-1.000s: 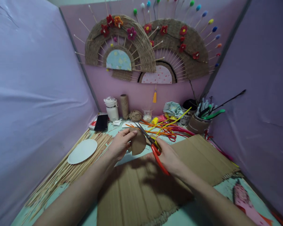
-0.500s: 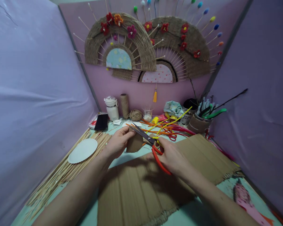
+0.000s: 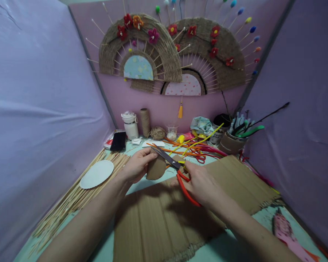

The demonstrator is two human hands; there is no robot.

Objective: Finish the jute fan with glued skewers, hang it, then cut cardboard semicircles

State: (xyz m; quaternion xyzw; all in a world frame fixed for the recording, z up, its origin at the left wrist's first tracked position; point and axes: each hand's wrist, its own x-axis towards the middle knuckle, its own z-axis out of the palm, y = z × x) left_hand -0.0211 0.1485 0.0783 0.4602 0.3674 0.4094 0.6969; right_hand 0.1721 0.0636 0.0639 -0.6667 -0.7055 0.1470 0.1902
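Observation:
My left hand (image 3: 140,163) pinches a small piece of brown cardboard (image 3: 156,168) with a rounded edge. In my right hand (image 3: 200,182) is a pair of scissors (image 3: 167,157) with dark blades and red handles. The blades point up and left, lying across the top of the cardboard piece near my left fingertips. Whether the blades touch the cardboard I cannot tell. Beneath both hands lies a large sheet of corrugated cardboard (image 3: 150,218) with a ragged front edge.
Bamboo sticks (image 3: 68,198) and a white paper plate (image 3: 97,174) lie at the left. Orange and yellow pipe cleaners (image 3: 203,140) spread behind my hands. Along the back stand a white bottle (image 3: 130,125), a twine spool (image 3: 144,122) and a tool can (image 3: 231,142). Twine-wrapped fans (image 3: 172,63) hang above.
The scissors' blades have closed a little, and the cardboard piece has dipped slightly. Both hands keep nearly the same place; the whole view has shifted very slightly.

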